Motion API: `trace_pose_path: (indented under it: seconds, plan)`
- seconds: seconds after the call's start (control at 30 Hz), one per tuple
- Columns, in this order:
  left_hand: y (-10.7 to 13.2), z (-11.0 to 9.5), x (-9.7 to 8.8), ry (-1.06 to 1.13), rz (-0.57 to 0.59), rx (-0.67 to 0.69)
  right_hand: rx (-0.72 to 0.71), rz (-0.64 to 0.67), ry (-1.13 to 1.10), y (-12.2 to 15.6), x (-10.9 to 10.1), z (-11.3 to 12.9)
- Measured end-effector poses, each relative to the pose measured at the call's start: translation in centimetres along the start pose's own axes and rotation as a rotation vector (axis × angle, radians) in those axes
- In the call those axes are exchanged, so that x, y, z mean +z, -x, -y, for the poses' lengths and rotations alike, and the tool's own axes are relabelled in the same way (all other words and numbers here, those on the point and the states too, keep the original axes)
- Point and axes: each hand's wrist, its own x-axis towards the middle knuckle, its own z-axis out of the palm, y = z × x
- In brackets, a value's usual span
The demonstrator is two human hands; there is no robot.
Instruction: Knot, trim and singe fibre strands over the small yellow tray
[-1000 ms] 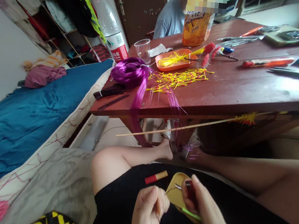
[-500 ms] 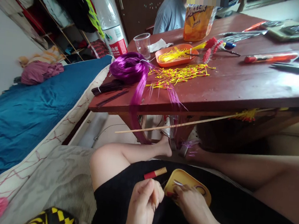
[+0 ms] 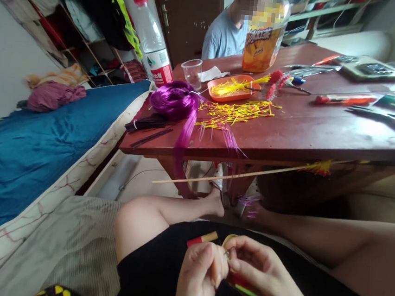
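My left hand [image 3: 201, 276] and my right hand [image 3: 259, 270] meet over my lap, both pinched with fingertips touching. What they pinch is too small to make out. Under my right hand lies a yellow dish [image 3: 228, 239], mostly hidden, with red and green pieces [image 3: 243, 287] at its near edge. A short red and tan stick [image 3: 202, 238] lies on the black cloth [image 3: 157, 274] just beyond my left hand.
A red wooden table [image 3: 307, 126] ahead carries purple fibre [image 3: 176, 101], yellow sticks [image 3: 236, 112], an orange tray [image 3: 233, 87], a plastic cup [image 3: 192, 72], a bottle [image 3: 152, 41] and tools. A person [image 3: 225, 34] sits behind it. A thin long stick [image 3: 237, 175] crosses under the table. A blue-covered bed [image 3: 36, 151] is left.
My right hand has lifted from the yellow dish and moved left to meet my left hand. The view has tipped slightly upward.
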Motion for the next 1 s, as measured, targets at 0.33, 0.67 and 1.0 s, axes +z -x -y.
trace_pose_path:
  seconds: [0.33,0.67,1.0]
  plan:
    - [-0.9,0.1,0.4,0.050,0.068,0.025,0.041,-0.147,-0.300,-0.6,1.1,-0.9]
    - [-0.3,0.0,-3.4,-0.236,0.056,-0.408,0.009,-0.278,-0.195,-0.6,-0.1,2.6]
    - [-0.9,-0.9,-3.4,-0.455,0.025,-0.341,-0.052,-0.167,0.145,-1.1,-1.6,3.3]
